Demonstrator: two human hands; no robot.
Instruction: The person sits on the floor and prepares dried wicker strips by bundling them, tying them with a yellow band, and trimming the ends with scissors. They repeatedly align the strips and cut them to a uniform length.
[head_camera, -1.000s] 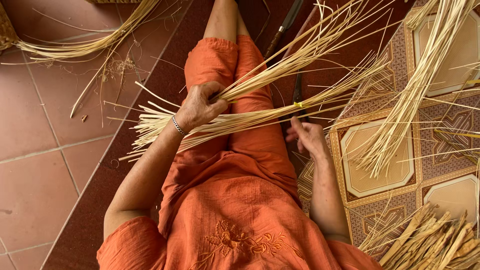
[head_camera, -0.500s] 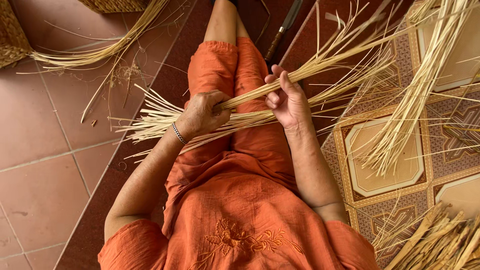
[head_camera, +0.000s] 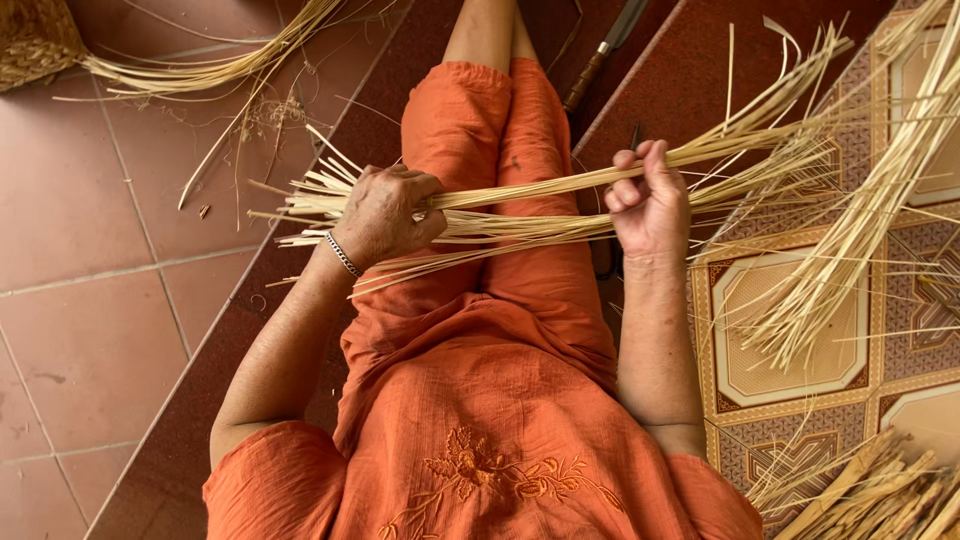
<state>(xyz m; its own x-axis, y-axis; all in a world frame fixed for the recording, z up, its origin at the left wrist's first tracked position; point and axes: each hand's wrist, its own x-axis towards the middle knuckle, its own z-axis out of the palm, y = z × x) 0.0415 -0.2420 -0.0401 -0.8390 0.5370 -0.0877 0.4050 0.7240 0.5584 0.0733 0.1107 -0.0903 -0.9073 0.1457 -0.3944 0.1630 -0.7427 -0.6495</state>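
Observation:
A bundle of thin pale bamboo strips (head_camera: 530, 210) lies across my lap, over orange trousers. My left hand (head_camera: 385, 215) is closed around the bundle near its left end, a metal bracelet on the wrist. My right hand (head_camera: 645, 200) grips an upper group of strips further right, lifting them slightly apart from the lower ones. The strips fan out to the right past my right hand (head_camera: 790, 130).
More strips (head_camera: 860, 240) lie on the patterned tiles at right, another pile (head_camera: 210, 65) on the red tiles upper left beside a woven basket (head_camera: 35, 40). A dark-handled knife (head_camera: 600, 55) lies by my leg. Thicker bamboo pieces (head_camera: 880, 495) sit at lower right.
My right hand rose from my lap, took hold of some strips, and moved right along them. The left hand kept its grip on the bundle.

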